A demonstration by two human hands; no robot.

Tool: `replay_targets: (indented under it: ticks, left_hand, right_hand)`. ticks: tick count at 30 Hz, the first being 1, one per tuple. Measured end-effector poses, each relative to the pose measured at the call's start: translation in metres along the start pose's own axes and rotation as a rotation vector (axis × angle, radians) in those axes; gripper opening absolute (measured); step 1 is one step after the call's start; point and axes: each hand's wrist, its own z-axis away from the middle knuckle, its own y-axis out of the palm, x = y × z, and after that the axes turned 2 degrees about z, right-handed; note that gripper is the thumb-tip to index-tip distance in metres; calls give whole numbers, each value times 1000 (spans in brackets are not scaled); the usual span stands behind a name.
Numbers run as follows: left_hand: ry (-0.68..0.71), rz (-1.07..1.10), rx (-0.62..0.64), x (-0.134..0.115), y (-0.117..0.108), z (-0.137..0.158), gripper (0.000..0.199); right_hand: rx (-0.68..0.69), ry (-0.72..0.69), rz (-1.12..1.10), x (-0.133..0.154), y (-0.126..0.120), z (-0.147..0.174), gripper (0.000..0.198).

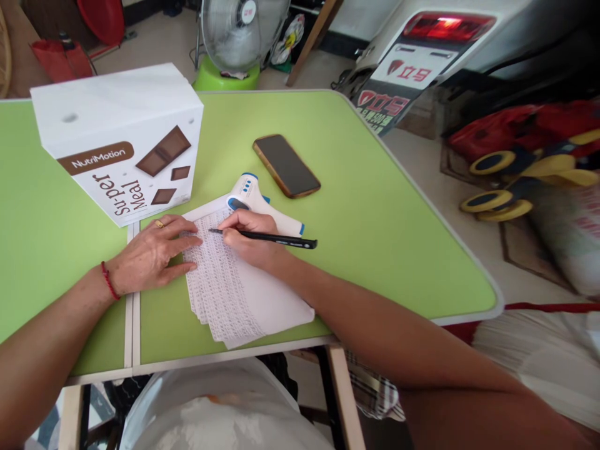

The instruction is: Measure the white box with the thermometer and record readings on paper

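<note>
Several sheets of paper (276,299) lie overlapped on the green table, their left part covered in dense handwriting. A black pen (285,239) is gripped in my right hand (250,236), its tip pointing left onto the written part of the top sheet. My left hand (162,253) rests flat with fingers spread, its fingertips on the sheets' left edge. It wears a gold ring and a red cord bracelet (109,280). Just beyond my right hand lies a white and blue infrared thermometer (253,199), partly hidden by that hand.
A white NutriMotion box (122,150) stands at the table's back left. A smartphone (287,165) lies dark-screened behind the thermometer. The green folding table (398,250) has a seam left of the papers. Beyond it are a fan (234,31), a white scooter (412,69) and yellow wheels (492,162).
</note>
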Motion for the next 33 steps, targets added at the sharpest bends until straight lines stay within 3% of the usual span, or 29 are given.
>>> replay_targets:
  ticks: [14,25,33]
  left_hand:
    - [-9,8,-1,0,1,0,32]
    - [-8,-1,1,-1,1,-1,32]
    - [-5,3,-1,1,1,1,32]
  right_hand:
    - [110,-48,-40,-2,3,4,9]
    - [110,-83,-4,1,1,5,7]
    - [33,-17,-12,2,3,3,8]
